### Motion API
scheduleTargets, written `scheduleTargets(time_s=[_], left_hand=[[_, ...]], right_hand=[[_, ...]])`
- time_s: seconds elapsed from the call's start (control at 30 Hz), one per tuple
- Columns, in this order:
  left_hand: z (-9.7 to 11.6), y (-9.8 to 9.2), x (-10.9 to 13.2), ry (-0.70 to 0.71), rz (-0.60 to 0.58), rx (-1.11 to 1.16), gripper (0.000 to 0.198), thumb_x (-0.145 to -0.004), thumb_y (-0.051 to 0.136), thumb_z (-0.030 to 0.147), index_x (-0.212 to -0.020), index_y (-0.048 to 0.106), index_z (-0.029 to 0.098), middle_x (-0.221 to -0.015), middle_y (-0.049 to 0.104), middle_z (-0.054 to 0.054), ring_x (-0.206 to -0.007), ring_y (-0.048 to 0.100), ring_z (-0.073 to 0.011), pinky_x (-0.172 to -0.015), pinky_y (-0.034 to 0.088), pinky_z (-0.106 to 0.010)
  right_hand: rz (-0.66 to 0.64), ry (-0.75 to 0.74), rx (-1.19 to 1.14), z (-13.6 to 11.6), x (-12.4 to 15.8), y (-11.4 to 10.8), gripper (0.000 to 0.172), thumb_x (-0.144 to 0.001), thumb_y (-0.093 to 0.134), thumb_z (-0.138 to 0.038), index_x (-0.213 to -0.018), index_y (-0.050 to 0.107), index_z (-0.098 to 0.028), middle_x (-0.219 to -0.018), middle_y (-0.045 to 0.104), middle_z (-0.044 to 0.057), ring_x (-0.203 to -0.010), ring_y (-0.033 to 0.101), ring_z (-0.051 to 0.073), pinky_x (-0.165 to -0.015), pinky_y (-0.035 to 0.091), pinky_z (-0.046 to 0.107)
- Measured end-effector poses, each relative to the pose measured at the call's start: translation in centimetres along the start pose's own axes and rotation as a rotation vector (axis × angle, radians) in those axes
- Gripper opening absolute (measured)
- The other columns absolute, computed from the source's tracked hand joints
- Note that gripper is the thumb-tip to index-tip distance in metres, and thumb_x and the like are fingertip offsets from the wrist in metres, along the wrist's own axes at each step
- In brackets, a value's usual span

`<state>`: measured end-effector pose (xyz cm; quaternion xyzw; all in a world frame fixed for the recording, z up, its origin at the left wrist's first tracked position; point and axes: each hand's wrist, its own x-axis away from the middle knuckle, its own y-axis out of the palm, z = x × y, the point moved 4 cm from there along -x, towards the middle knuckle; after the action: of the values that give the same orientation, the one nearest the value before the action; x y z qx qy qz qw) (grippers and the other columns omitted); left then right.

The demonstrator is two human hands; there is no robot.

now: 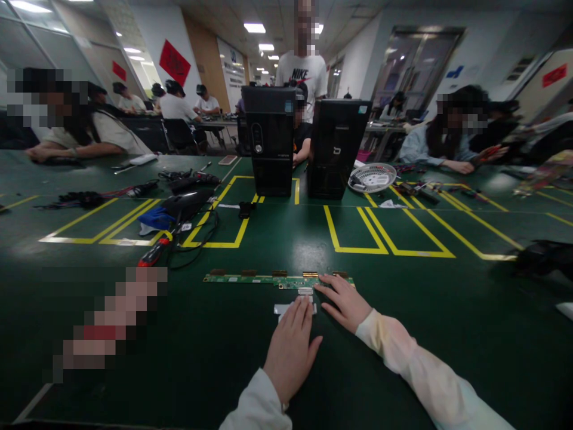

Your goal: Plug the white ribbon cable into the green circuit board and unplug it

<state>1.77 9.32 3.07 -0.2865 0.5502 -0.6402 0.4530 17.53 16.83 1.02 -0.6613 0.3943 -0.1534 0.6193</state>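
Observation:
A long, narrow green circuit board (244,279) with copper-coloured tabs along its far edge lies on the table in front of me. From its near side a pale flat ribbon cable (281,309) extends toward me. My left hand (293,340) lies over this cable, fingers stretched out side by side and covering part of it. Fingers spread, my right hand (344,301) rests at the board's right part, its fingertips touching or just over the edge. Neither hand is closed around anything.
Two black computer towers (275,143) (338,149) stand beyond the board. A white basket (372,178) is right of them. At left lie a red-and-black tool handle (153,253), a black power tool (188,204) and cables. Yellow tape (358,249) marks the green table; people sit around.

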Motion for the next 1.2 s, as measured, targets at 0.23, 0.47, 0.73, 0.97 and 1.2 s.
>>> scheduleTargets(time_s=[0.23, 0.47, 0.73, 0.97, 1.2], left_hand=[[0.12, 0.21, -0.11, -0.015, 0.003, 0.003, 0.054, -0.091, 0.045, 0.036, -0.137, 0.039, 0.009, -0.144, 0.041, -0.016, -0.134, 0.037, -0.0289, -0.105, 0.040, -0.048], [-0.13, 0.55, -0.12, -0.018, -0.017, 0.005, 0.057, -0.090, 0.046, 0.036, -0.139, 0.036, 0.009, -0.146, 0.038, -0.016, -0.135, 0.035, -0.0283, -0.106, 0.038, -0.046], [-0.39, 0.92, -0.05, -0.007, -0.007, 0.019, 0.060, -0.090, 0.045, 0.039, -0.141, 0.031, 0.011, -0.148, 0.037, -0.016, -0.136, 0.033, -0.0276, -0.107, 0.038, -0.047], [-0.38, 0.94, -0.10, -0.008, -0.012, 0.029, 0.062, -0.090, 0.044, 0.040, -0.142, 0.031, 0.010, -0.148, 0.035, -0.016, -0.137, 0.031, -0.0276, -0.108, 0.036, -0.047], [-0.42, 0.62, -0.16, -0.016, -0.062, 0.035, 0.064, -0.090, 0.043, 0.042, -0.142, 0.030, 0.008, -0.150, 0.032, -0.016, -0.138, 0.029, -0.0278, -0.109, 0.035, -0.046]], right_hand=[[0.003, -0.028, -0.005, 0.01, 0.14, 0.04, 0.041, -0.093, 0.042, -0.034, -0.130, 0.050, -0.018, -0.137, 0.044, 0.014, -0.130, 0.037, 0.026, -0.107, 0.031, 0.052], [0.007, -0.042, -0.027, 0.26, 0.37, 0.24, 0.041, -0.093, 0.042, -0.033, -0.131, 0.049, -0.020, -0.140, 0.041, 0.013, -0.133, 0.033, 0.025, -0.109, 0.029, 0.052], [-0.003, -0.035, -0.048, 0.19, 0.33, -0.05, 0.042, -0.092, 0.044, -0.033, -0.132, 0.049, -0.021, -0.141, 0.040, 0.013, -0.133, 0.034, 0.025, -0.109, 0.028, 0.052], [-0.006, -0.034, -0.054, 0.20, 0.39, -0.22, 0.042, -0.092, 0.044, -0.033, -0.132, 0.049, -0.021, -0.141, 0.040, 0.012, -0.133, 0.034, 0.025, -0.109, 0.028, 0.053], [0.000, -0.043, -0.047, 0.17, 0.40, -0.28, 0.042, -0.092, 0.043, -0.033, -0.132, 0.048, -0.021, -0.142, 0.040, 0.012, -0.133, 0.033, 0.025, -0.109, 0.028, 0.052]])
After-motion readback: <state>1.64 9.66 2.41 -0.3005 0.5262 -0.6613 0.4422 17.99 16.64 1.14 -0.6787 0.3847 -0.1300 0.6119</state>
